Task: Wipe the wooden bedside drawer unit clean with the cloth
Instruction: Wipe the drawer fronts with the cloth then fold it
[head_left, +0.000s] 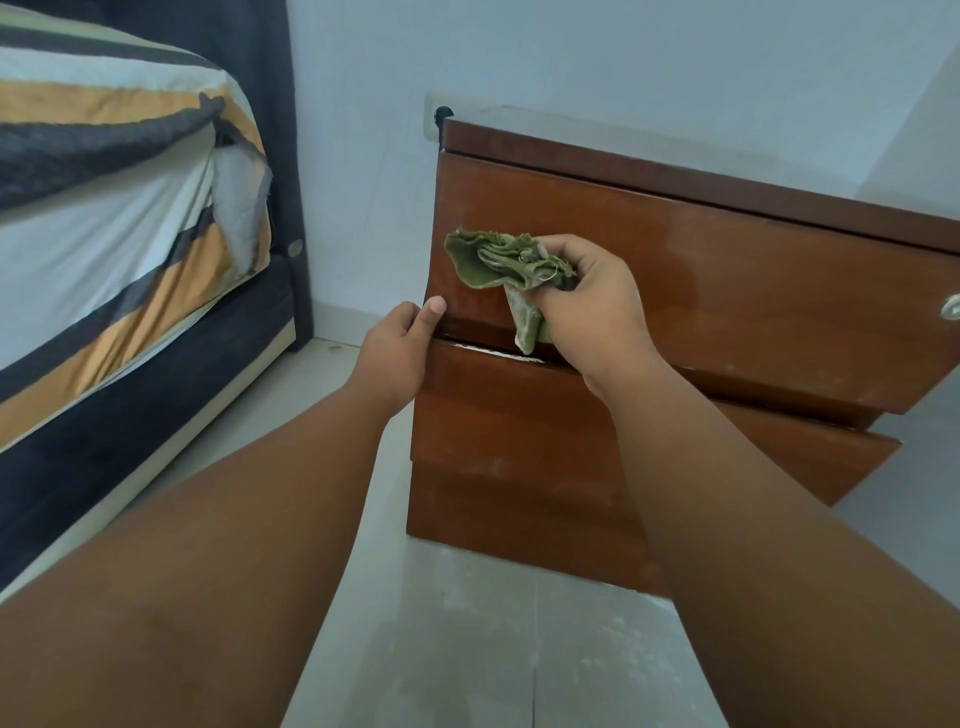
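The wooden bedside drawer unit (727, 291) stands on the pale floor (467, 639) against a light wall (623, 62), with its glossy reddish-brown front facing the camera. Its top drawer front is wide and shiny, with faint pale smears and dusty specks near the left edge and along the upper right; a small round metal knob (951, 307) sits at its far right. Below it a second drawer front and a plain base panel carry similar whitish marks, and a thin pale strip shows in the gap between the two drawers. The cloth (506, 270), green and bunched with frayed threads, is gripped in the right hand (597, 317), whose fingers are curled closed around it; one dusty corner hangs down towards the gap. The cloth lies against the left part of the top drawer front. The left hand (397, 351) grips the unit's left edge at the gap, thumb on the front and fingers wrapped round the side. To the left is a bed (119, 218) with a striped sheet in white, orange and dark grey over a dark base. A wall socket (435, 111) shows behind the unit's top left corner. The floor in front looks dusty and scuffed.
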